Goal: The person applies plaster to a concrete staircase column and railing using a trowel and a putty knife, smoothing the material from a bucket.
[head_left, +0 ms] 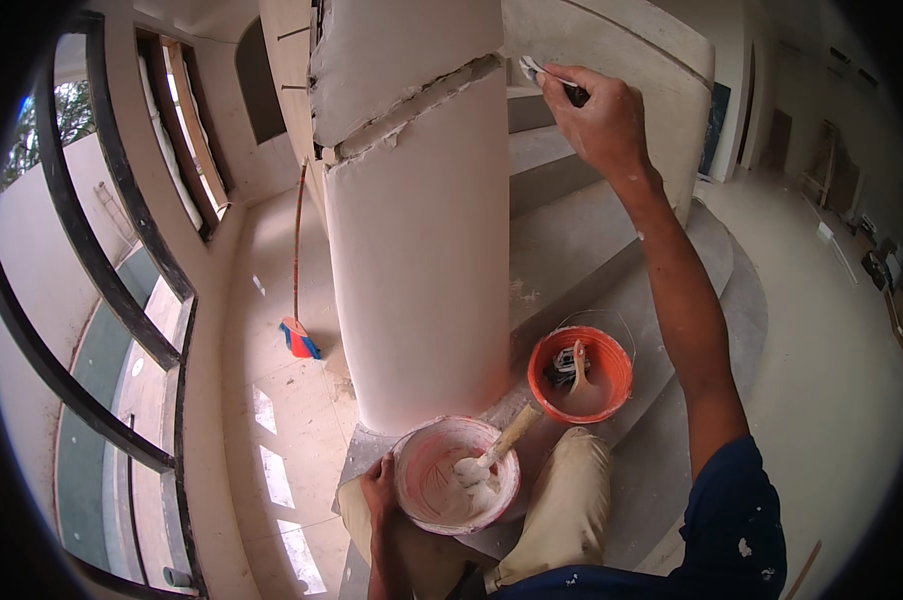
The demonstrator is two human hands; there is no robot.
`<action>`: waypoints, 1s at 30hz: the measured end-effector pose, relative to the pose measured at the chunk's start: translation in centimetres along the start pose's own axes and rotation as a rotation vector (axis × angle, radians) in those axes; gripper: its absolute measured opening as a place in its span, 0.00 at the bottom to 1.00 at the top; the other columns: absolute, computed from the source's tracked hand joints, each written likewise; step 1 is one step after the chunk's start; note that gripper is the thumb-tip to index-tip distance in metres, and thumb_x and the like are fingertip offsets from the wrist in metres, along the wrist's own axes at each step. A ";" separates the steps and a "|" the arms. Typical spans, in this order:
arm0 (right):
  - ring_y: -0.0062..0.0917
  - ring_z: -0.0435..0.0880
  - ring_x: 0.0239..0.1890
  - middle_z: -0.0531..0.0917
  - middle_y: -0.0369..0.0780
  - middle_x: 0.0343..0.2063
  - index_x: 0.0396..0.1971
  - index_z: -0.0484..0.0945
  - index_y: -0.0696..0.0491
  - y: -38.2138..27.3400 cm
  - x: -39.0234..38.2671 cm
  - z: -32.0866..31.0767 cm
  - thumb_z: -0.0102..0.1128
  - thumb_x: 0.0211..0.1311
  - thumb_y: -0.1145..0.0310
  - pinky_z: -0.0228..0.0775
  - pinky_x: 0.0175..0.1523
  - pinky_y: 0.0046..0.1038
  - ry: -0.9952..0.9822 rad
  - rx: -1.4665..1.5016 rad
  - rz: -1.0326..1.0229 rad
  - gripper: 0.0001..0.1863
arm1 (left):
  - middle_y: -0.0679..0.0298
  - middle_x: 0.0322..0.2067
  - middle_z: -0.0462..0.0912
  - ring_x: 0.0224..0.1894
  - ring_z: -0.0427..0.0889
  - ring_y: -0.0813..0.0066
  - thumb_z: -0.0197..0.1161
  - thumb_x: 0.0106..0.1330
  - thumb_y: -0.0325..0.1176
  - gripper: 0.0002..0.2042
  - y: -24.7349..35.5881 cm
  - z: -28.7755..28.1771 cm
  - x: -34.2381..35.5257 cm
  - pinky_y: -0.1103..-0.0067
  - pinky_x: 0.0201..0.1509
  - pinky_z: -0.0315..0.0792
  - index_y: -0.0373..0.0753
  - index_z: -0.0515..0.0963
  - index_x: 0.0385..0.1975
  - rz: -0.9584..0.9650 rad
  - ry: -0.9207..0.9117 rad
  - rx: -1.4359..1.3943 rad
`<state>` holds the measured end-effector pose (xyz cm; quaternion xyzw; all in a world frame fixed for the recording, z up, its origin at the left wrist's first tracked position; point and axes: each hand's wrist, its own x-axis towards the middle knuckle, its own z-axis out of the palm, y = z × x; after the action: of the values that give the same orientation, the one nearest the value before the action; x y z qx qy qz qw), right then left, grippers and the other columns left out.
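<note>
My right hand (596,115) is raised beside a white curved column (416,260), closed on a small putty knife (536,70) with white paste on its blade, to the right of a rough, broken groove (401,110) across the column. My left hand (377,485) grips the left rim of a pinkish, paste-smeared bucket (416,450) below the column; white paste and a long wooden-handled tool (506,440) are inside. Right of that, an orange bucket (611,380) holds cloudy liquid, a wooden-handled tool and something dark I cannot make out.
Curved grey steps (661,330) rise behind the buckets, beside a curved wall (671,70). A broom (301,340) stands on the tiled floor (271,400) at left. Black-framed windows (126,300) line the left side. Assorted materials (876,265) lie along the far right wall.
</note>
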<state>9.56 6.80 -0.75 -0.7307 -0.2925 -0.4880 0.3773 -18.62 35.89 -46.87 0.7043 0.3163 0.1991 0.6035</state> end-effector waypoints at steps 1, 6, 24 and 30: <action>0.30 0.85 0.21 0.86 0.41 0.19 0.41 0.87 0.57 -1.0 0.1 0.2 0.62 0.65 0.61 0.78 0.35 0.31 0.002 0.020 0.019 0.15 | 0.56 0.37 0.88 0.40 0.81 0.74 0.60 0.73 0.44 0.22 0.1 0.0 0.0 0.74 0.48 0.75 0.25 0.82 0.48 0.002 0.003 0.013; 0.38 0.88 0.26 0.86 0.45 0.20 0.36 0.87 0.58 -2.7 1.8 2.2 0.63 0.63 0.59 0.79 0.40 0.35 0.044 -0.034 0.047 0.16 | 0.54 0.38 0.88 0.40 0.81 0.72 0.60 0.73 0.45 0.23 -0.4 0.1 0.6 0.74 0.49 0.75 0.25 0.82 0.49 0.000 -0.043 0.038; 0.44 0.87 0.31 0.83 0.50 0.27 0.26 0.79 0.59 -17.1 -7.2 16.6 0.61 0.62 0.68 0.82 0.38 0.37 -0.057 0.086 0.080 0.10 | 0.52 0.39 0.88 0.42 0.83 0.71 0.61 0.74 0.45 0.24 -1.7 -0.5 0.4 0.74 0.50 0.76 0.25 0.81 0.50 0.003 -0.025 -0.004; 0.40 0.86 0.29 0.83 0.48 0.29 0.31 0.79 0.58 -16.9 -9.0 15.9 0.64 0.61 0.69 0.79 0.38 0.38 0.007 0.117 0.077 0.08 | 0.55 0.40 0.87 0.42 0.82 0.73 0.59 0.74 0.46 0.24 0.5 0.0 -0.3 0.75 0.50 0.75 0.25 0.81 0.51 0.000 -0.030 0.101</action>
<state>0.76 28.74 -8.41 -0.7165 -0.2910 -0.4577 0.4387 -18.75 35.61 -46.37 0.7368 0.3170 0.1723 0.5719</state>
